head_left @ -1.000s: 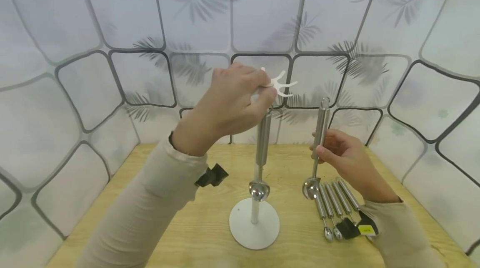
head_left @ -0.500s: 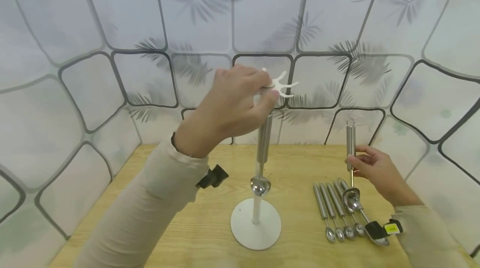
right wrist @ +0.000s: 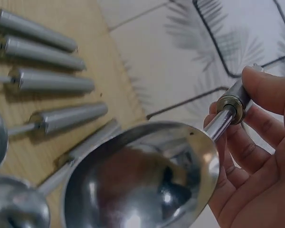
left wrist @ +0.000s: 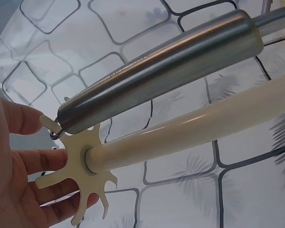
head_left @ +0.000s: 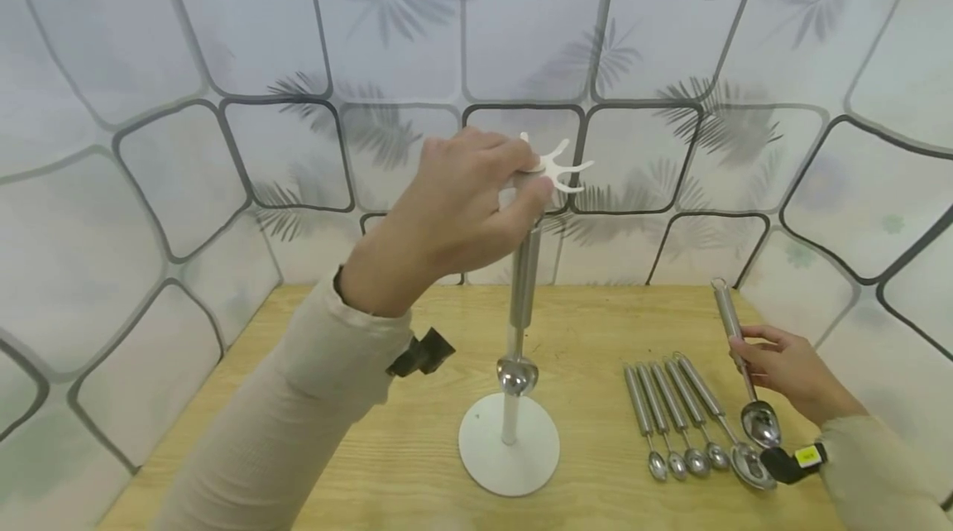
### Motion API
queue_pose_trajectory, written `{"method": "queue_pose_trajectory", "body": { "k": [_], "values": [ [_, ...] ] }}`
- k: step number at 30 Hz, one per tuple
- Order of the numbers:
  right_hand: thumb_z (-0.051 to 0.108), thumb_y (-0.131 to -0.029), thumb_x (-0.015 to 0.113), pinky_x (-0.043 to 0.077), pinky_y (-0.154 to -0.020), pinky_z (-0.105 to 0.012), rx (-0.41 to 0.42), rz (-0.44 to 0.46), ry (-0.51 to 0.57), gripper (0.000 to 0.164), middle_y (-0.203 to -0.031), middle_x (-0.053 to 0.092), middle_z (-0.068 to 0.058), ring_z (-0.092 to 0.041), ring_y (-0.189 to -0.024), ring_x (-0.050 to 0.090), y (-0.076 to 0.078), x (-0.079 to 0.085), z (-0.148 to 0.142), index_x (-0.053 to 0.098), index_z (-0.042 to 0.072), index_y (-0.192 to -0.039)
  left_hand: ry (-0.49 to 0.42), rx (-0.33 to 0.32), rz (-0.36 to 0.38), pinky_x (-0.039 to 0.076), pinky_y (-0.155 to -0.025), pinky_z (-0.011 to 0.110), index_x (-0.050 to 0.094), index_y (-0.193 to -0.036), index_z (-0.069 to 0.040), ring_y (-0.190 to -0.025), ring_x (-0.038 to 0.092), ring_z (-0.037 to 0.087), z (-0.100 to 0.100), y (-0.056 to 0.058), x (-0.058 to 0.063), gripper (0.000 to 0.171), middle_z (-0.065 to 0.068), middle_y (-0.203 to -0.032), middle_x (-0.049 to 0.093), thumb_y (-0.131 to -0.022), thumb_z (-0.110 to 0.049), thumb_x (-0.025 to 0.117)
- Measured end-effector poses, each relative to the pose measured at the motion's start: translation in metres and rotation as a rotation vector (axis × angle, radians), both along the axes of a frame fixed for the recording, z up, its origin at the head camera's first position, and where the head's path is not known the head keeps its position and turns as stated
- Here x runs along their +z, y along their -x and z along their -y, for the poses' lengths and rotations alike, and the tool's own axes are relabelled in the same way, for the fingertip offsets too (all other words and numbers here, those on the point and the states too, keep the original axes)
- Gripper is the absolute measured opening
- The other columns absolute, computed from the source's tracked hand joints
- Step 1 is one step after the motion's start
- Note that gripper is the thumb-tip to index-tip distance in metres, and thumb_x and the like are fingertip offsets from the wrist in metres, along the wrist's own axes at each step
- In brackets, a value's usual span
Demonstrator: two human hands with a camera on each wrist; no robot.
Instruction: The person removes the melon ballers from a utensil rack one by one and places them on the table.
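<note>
My left hand [head_left: 469,196] grips the hooked top [head_left: 558,171] of a white utensil stand [head_left: 510,456]. In the left wrist view, its thumb and fingers hold the edge of the pronged disc [left wrist: 78,164]. A steel spoon [head_left: 524,283] with a thick tubular handle hangs from one prong by its end ring, bowl down. My right hand [head_left: 789,370] holds another steel spoon [head_left: 761,423] by its handle at the right, bowl down and tilted. The right wrist view shows its deep bowl [right wrist: 142,175] close up. Whether that bowl touches the table is unclear.
Several steel spoons [head_left: 673,399] lie in a row on the wooden table [head_left: 372,448], left of my right hand, bowls toward me. The largest [head_left: 748,465] lies at the row's right end. Patterned cloth walls [head_left: 536,26] enclose the back and sides.
My right hand has carried its spoon away from the stand, rightward and down, past the row of spoons. My left hand stays on the stand's top.
</note>
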State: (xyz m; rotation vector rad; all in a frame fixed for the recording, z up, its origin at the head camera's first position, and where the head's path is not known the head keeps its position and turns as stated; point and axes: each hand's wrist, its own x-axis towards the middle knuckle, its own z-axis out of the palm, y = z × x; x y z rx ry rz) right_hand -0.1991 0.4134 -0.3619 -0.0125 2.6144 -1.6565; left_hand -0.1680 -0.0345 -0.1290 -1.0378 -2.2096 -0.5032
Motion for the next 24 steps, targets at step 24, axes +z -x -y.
{"method": "queue_pose_trajectory", "body": {
  "k": [24],
  "values": [
    [0.019,-0.096,0.061,0.055,-0.061,-0.029,-0.046,0.257,0.057,0.018,-0.077,0.062,0.003,-0.009,-0.065,0.059,0.012,-0.070,-0.047,0.067,0.002,-0.100,-0.005,-0.010,-0.018,0.041,-0.079,0.046,0.070,-0.097,-0.011,-0.091,0.058,0.020,0.004,0.001,0.002,0.028,-0.004,-0.093,0.068,-0.092,-0.029,0.048]
  ]
}}
